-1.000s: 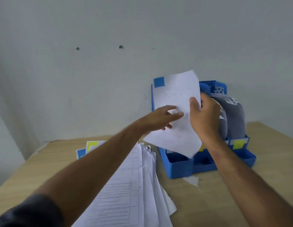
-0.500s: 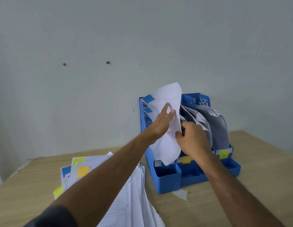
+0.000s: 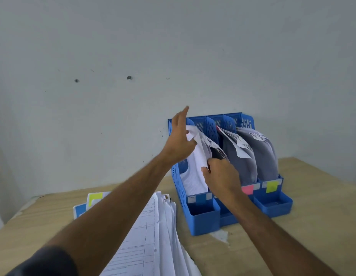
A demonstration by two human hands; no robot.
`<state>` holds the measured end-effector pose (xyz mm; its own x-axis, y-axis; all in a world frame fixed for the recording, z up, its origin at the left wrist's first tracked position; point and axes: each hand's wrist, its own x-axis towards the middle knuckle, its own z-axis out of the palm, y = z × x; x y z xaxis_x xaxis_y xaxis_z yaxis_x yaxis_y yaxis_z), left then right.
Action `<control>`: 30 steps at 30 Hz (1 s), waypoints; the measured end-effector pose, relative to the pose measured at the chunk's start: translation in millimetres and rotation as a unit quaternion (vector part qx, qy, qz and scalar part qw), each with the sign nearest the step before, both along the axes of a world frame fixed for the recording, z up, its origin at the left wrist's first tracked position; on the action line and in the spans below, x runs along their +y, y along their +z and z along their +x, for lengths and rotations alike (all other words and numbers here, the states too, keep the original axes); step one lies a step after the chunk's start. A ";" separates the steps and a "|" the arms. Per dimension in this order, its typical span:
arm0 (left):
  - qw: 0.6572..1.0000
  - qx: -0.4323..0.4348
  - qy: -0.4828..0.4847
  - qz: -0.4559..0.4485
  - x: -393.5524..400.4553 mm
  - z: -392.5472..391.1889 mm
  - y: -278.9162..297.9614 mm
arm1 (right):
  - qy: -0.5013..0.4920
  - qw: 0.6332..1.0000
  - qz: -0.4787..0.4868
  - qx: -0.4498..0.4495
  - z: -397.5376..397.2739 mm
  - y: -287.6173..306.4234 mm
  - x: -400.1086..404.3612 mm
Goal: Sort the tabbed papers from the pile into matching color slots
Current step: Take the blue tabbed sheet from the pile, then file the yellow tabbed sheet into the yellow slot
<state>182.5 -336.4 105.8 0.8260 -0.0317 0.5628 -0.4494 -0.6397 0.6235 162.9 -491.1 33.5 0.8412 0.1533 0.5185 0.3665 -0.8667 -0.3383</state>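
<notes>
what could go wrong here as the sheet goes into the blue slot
The white sheet bows in the leftmost slot of the blue file rack; pressed down unevenly, it may crease. The right hand sits against the curled papers of the next slot, so it might drag one across the divider. The paper pile is fanned under the left forearm, with the left hand open above, and pulling back could brush sheets off.

White sheet is curling inside the blue-labelled leftmost slot of the blue organizer; paper pile is lying left of it
</notes>
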 end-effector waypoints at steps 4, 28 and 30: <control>0.993 -0.018 0.015 0.117 4.9 7.5 -0.6 | -0.007 1.000 0.009 0.000 0.7 -3.4 2.2; 0.974 0.118 0.166 0.103 184.0 -110.0 -111.1 | 0.261 0.949 0.139 0.110 -52.2 -71.2 123.3; 0.958 0.150 0.223 0.103 210.2 -126.1 -136.2 | 0.227 0.959 0.098 0.140 -50.2 -88.4 138.3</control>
<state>56.3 -126.2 -30.4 0.9066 0.2780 0.3175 0.0774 -0.8491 0.5225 112.7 -352.8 -54.9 0.8217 0.4594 0.3373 0.5614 -0.5497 -0.6186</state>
